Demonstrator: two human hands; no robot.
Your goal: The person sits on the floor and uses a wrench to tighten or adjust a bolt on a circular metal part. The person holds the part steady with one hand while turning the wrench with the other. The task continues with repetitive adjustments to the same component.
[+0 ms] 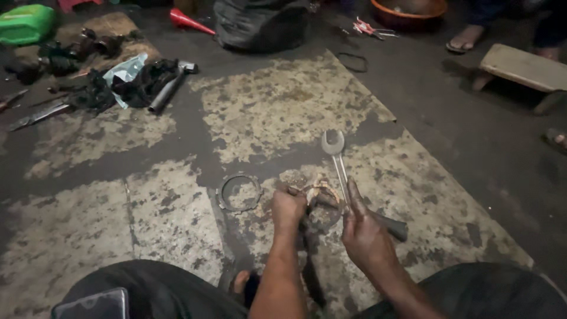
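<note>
Hands at work low in the centre of the frame: a person seated on a stained, flaking floor (277, 112) bends over a small round metal part (322, 198) lying on the ground just ahead of the knees. The left hand (288, 208) is closed down on the near edge of the part, pinning it, while the right hand (363, 233) grips the shank of an open-ended spanner (336, 156), whose jaw end stands up and away toward mid-frame. A dark-handled tool (387, 225) lies under the right hand, touching the part's right side. Just left of the part rests a loose toothed metal ring (239, 193), apart from it. Upper left of the frame holds a heap of dark rags, a pale bag and a hammer-like tool (168, 88), with a green container (26, 23) in the corner; a red funnel (189, 21) and a dark sack sit along the top, a low wooden stool (522, 68) at upper right beside another person's sandalled foot (466, 38). Judged from the grip, the work would go best with the part held flat and firm, the spanner's lower end seated squarely before any levering, and fingers kept clear of the edge, since a slip on the oily metal seems the likeliest fault.
</note>
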